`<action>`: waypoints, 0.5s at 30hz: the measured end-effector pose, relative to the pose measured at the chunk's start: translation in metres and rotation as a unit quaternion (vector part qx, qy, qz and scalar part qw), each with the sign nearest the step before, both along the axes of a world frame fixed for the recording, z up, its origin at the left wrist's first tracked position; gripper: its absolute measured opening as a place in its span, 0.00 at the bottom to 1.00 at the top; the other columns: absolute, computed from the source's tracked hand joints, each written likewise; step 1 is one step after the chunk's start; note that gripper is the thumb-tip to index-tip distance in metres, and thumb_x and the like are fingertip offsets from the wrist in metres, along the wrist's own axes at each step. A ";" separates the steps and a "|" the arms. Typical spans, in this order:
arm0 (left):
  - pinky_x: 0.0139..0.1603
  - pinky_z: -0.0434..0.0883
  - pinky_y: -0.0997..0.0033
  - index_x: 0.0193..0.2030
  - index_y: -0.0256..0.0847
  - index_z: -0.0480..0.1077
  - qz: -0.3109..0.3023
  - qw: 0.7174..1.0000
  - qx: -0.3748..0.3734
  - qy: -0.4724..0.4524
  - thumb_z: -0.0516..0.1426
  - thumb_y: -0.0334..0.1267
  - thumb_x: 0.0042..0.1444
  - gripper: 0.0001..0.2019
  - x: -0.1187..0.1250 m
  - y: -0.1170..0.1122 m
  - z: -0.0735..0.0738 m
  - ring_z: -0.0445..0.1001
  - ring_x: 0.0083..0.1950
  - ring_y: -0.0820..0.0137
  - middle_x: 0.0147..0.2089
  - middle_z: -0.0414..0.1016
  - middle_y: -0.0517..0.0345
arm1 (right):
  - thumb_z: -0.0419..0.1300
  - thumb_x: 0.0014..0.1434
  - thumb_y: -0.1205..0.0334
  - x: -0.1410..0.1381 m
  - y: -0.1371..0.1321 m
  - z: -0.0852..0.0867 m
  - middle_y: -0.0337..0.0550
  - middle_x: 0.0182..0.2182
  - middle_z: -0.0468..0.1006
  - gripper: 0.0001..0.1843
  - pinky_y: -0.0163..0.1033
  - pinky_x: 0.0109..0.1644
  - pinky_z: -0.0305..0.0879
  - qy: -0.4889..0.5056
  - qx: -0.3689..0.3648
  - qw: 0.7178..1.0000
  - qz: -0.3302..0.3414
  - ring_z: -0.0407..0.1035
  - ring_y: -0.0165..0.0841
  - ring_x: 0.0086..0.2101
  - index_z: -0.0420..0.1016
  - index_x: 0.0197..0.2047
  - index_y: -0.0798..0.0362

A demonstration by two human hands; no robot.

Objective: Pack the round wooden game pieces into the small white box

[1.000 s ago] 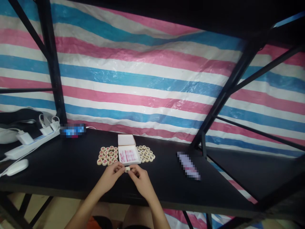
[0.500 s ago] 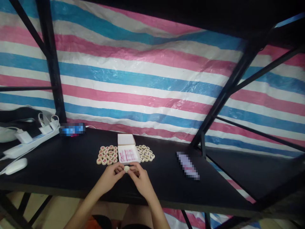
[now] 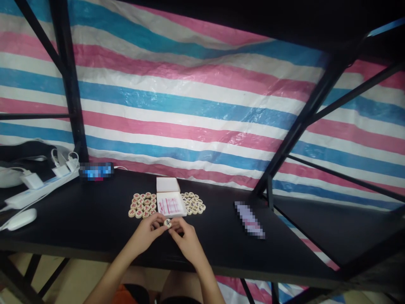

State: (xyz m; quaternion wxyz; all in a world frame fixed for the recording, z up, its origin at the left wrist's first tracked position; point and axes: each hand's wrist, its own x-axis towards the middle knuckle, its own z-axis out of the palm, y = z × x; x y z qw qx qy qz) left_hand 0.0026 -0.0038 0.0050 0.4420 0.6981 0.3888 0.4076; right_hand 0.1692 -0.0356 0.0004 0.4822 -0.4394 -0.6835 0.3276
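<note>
Between my fingertips is a round Chinese chess piece (image 3: 167,223), cream with a dark character on the face turned up. My left hand (image 3: 151,229) pinches it from the left, and the fingers of my right hand (image 3: 185,232) close on its right edge. Just beyond my hands stands an open white box (image 3: 171,205) with a sheet of pink-red lines in it. Red-marked pieces (image 3: 142,205) lie in rows left of the box. To its right is a cluster of dark-marked pieces (image 3: 193,203).
A phone (image 3: 249,219) lies on the black table (image 3: 79,223) at the right. Another phone (image 3: 96,171) leans at the back left. Further left are a white power strip (image 3: 42,188) with chargers and a white mouse-like object (image 3: 22,220). Striped sheeting (image 3: 190,105) hangs behind.
The piece has been turned over: its blank face showed before, and now its dark character is visible. My hands have stayed almost in the same place.
</note>
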 end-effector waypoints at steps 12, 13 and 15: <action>0.27 0.58 0.75 0.41 0.38 0.74 0.021 0.999 0.009 0.048 0.58 0.35 0.47 0.12 -0.002 0.001 -0.004 0.62 0.25 0.74 0.26 0.71 0.63 | 0.57 0.54 0.67 0.000 0.001 -0.002 0.39 0.31 0.76 0.05 0.34 0.34 0.66 -0.010 -0.011 1.000 -0.019 0.71 0.31 0.30 0.70 0.36 0.52; 0.28 0.58 0.75 0.40 0.38 0.74 0.024 0.998 0.013 0.054 0.58 0.35 0.47 0.12 -0.002 0.001 -0.005 0.62 0.25 0.73 0.25 0.70 0.63 | 0.57 0.53 0.68 0.000 0.001 -0.002 0.38 0.30 0.75 0.04 0.34 0.34 0.66 -0.012 -0.011 1.000 -0.021 0.71 0.31 0.29 0.69 0.35 0.52; 0.28 0.59 0.75 0.40 0.38 0.75 0.024 0.998 0.023 0.062 0.57 0.35 0.48 0.11 -0.003 0.001 -0.006 0.63 0.26 0.72 0.24 0.70 0.63 | 0.57 0.52 0.68 0.000 0.002 -0.003 0.37 0.27 0.74 0.04 0.33 0.33 0.65 -0.017 -0.013 0.999 -0.025 0.70 0.31 0.28 0.69 0.33 0.52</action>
